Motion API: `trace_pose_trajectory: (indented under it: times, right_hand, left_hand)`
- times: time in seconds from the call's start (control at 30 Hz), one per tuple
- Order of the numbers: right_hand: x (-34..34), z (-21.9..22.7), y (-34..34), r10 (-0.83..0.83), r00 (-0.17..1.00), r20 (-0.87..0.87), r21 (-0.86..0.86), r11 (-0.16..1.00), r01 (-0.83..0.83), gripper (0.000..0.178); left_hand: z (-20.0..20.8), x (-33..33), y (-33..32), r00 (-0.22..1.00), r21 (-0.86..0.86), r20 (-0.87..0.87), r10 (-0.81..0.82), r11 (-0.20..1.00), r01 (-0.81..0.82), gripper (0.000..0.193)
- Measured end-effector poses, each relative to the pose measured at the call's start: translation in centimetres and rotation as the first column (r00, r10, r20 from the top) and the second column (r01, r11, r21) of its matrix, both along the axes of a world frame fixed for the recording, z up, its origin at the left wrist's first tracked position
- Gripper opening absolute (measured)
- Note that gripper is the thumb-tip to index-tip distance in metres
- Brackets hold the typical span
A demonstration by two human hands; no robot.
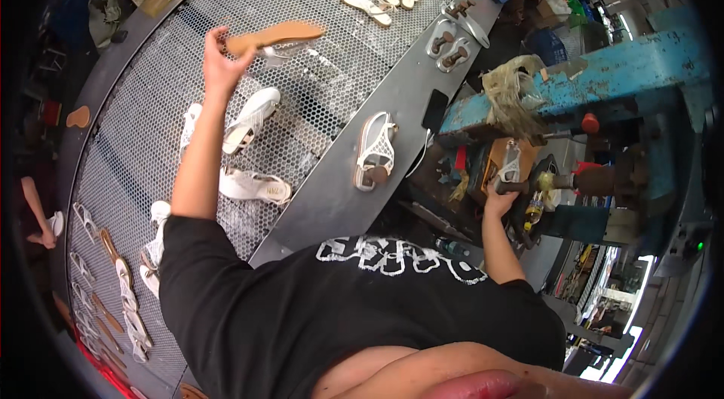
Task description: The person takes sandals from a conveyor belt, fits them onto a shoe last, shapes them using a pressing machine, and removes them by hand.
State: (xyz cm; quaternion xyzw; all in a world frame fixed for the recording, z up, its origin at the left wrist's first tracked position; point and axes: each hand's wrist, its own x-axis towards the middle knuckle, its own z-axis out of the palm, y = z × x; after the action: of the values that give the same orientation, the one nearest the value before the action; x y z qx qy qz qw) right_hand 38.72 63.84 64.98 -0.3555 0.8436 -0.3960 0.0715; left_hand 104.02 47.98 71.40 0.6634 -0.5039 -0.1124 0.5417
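Observation:
My left hand [224, 65] reaches out over a perforated metal conveyor [309, 108]. Its fingers are closed on the heel end of a sandal [275, 35], whose tan sole shows along its length. Over at the blue machine, my right hand [498, 201] is closed at the heel end of a white sandal [511, 161], where a dark brown block [510, 187] sits. Part of that grip is hidden. Between my hands, a white woven sandal [375, 146] with a rusty brown piece at its heel lies on the grey metal ledge [320, 199].
Several white sandals [256, 116] lie on the conveyor. A black phone [434, 109] with a cable and metal plates with rusty fittings [450, 52] rest along the ledge. The worn blue machine arm [596, 71] stands at right. Another person's hand [47, 237] is at far left.

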Motion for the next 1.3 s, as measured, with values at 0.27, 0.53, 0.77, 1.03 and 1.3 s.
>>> trace_pose_trajectory:
  times: [0.27,0.53,0.77,1.03,1.3]
  right_hand:
    - [15.3,6.1,6.9,0.576,0.692,0.435,-0.367,0.815,-0.448,0.063]
    - [13.3,7.6,11.7,0.863,0.376,0.338,-0.429,0.496,-0.755,0.071]
    - [7.7,6.8,14.9,0.738,0.522,0.427,-0.365,0.669,-0.648,0.069]
    - [-2.0,1.1,8.0,0.337,0.94,-0.052,-0.227,0.913,-0.339,0.077]
    - [-10.1,-5.4,-1.0,0.249,0.922,-0.297,-0.026,0.963,-0.269,0.09]
  left_hand:
    - [-4.5,-26.6,20.6,-0.119,-0.089,-0.99,0.073,0.33,0.94,0.044]
    - [-7.9,-29.5,9.6,0.07,-0.009,-0.995,-0.065,0.793,0.609,0.036]
    - [-5.0,-45.1,19.8,0.37,-0.066,-0.636,-0.678,0.525,0.848,0.057]
    - [-4.0,-48.2,19.5,0.151,0.164,-0.619,-0.771,0.061,0.985,0.042]
    - [-3.9,-37.6,23.1,0.452,0.298,-0.562,-0.692,0.34,0.892,0.034]
